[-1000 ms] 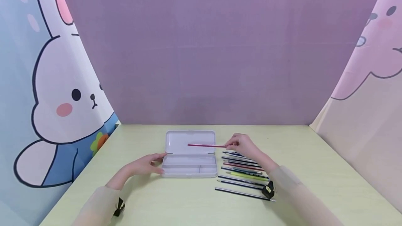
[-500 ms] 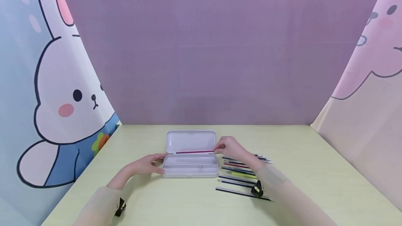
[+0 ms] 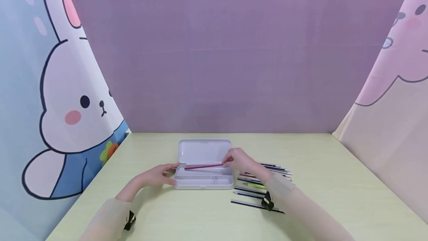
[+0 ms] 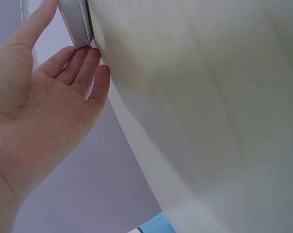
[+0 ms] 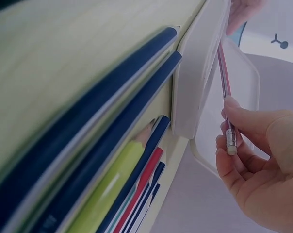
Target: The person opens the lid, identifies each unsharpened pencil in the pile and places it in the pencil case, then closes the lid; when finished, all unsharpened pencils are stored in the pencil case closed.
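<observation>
Nearest me, my two pale sleeves [image 3: 107, 215] are stretching over the light tabletop [image 3: 187, 226], with a small black object [image 3: 267, 201] showing at the inner side of each. Under my right forearm and on its near side, loose pencils are lying side by side: a few dark pencils [image 3: 248, 204] are coming first, then a yellow-green pencil [image 3: 256, 186], then more dark ones with another red one [image 5: 150, 165] among them, my sleeve hiding part of the row. Between my hands the white pencil case [image 3: 204, 187] is lying unfolded, its near strip showing a long compartment toward my left hand and a short one toward my right. My left hand [image 3: 155, 176] is spreading wide at the case's end on that side, thumb at the near corner, fingers reaching the end farther back. My right hand [image 3: 240, 159] is pinching the red pencil [image 3: 202, 166] narrowly, just ahead of the metal band at its eraser end. That pencil is pointing toward my left hand, slanting over the case's long far compartment; I cannot tell whether its tip is touching the inside. Beyond both hands the lid [image 3: 204, 151] is leaning back, and farther off a purple curtain [image 3: 214, 47] is hanging, with a rabbit print [image 3: 63, 122] showing past my left hand and a pink cartoon print [image 3: 411, 55] past my right.
</observation>
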Tool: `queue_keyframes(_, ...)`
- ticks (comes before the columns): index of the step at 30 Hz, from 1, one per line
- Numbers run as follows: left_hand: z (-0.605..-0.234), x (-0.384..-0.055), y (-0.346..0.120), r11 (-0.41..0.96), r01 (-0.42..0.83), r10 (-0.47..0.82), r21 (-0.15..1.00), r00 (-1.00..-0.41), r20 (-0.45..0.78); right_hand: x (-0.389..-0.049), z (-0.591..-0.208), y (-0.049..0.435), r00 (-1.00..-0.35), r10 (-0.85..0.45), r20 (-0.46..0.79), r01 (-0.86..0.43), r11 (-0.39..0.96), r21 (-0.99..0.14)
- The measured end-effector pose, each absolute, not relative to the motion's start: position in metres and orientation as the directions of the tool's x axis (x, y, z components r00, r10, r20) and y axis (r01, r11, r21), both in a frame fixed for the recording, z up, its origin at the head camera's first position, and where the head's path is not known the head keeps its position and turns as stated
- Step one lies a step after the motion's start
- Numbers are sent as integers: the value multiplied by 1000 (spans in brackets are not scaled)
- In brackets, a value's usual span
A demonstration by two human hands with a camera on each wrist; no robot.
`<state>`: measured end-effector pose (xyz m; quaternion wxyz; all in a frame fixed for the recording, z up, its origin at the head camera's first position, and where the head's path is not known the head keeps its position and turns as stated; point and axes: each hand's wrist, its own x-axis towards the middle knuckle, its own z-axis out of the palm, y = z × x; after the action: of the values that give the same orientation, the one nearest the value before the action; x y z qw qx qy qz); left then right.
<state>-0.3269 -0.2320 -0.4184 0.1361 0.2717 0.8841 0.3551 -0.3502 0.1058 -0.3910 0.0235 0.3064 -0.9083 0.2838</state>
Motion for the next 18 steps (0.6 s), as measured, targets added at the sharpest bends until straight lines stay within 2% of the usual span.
queue_keyframes(18,-422,-330,-234,607,364,561,706,-826,-57,-356,-398,98,-785,-590,191,-605,660,-446)
